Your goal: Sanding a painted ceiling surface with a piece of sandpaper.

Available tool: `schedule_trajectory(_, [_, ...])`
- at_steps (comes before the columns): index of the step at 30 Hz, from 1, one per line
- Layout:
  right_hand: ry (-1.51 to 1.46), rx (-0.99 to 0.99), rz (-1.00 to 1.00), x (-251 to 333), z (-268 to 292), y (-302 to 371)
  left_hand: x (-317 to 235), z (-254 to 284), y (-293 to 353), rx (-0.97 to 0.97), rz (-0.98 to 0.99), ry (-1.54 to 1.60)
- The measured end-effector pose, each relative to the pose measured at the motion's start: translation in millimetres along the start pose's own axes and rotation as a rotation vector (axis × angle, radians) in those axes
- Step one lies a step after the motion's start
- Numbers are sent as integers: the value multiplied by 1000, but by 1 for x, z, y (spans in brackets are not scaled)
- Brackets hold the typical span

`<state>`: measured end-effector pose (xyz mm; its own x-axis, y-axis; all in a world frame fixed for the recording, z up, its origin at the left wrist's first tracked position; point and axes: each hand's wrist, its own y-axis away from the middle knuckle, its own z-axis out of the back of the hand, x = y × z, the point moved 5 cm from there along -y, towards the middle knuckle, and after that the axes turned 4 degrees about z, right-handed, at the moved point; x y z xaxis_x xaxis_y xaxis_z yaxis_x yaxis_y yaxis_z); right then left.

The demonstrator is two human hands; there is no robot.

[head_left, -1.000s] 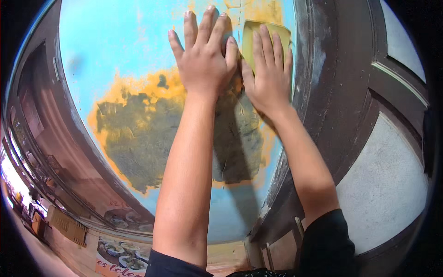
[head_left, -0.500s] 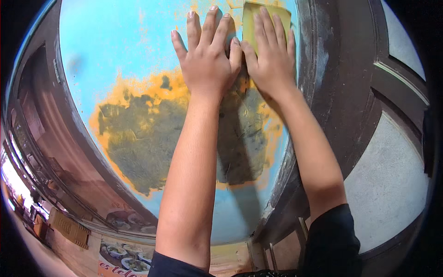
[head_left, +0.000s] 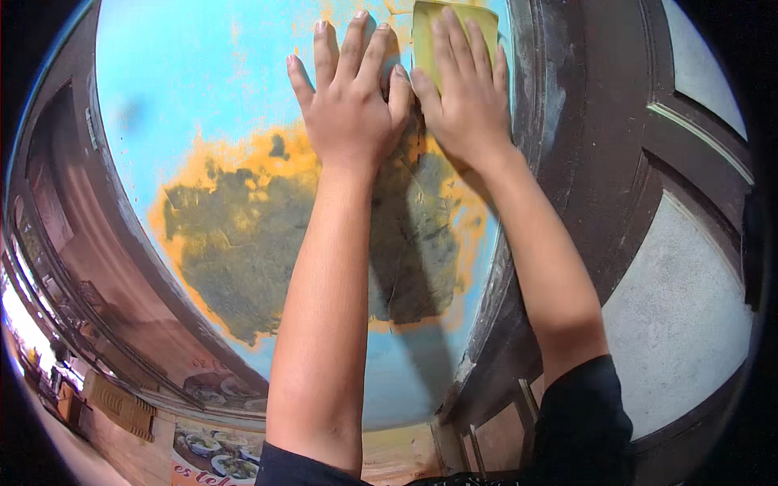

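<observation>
My left hand [head_left: 350,121] is open and rests flat on a light blue wall panel [head_left: 178,73], fingers spread, holding nothing. Close beside it on the right, my right hand [head_left: 470,113] holds a yellow-green sheet of sandpaper [head_left: 427,40] pressed flat against the panel's upper right. Its fingers are stretched out over the sheet, and the thumb lies at the sheet's left edge. Below both hands spreads a large dark grey bare patch [head_left: 243,243] with an orange, worn border [head_left: 194,162]. My left forearm covers part of that patch.
Dark brown wooden framing [head_left: 587,146] with pale inset panels [head_left: 689,316] stands close on the right. A brown frame [head_left: 121,194] borders the panel on the left. Lower left are a tan slatted plastic item [head_left: 120,405] and a printed food banner [head_left: 215,454].
The whole scene has shifted slightly left in view. Both hands and the sandpaper stay at nearly the same spot on the panel.
</observation>
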<state>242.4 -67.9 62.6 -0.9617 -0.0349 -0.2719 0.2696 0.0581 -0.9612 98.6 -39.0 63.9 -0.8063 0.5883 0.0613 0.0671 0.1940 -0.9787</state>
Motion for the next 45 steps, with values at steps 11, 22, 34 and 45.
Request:
schedule_trajectory(11, [-6, 24, 10, 5, 5, 12, 1, -2, 1, -6, -7, -14])
schedule_trajectory(22, [-108, 36, 25, 7, -1, -13, 3, -1, 0, -29, -15, 2])
schedule_trajectory(34, [-54, 65, -45, 16, -2, -10, 8, 0, 5, -1, -80, -5])
schedule_trajectory(45, [6, 34, -19, 46, -11, 18, 79, 32, 2, 70, -132, -63])
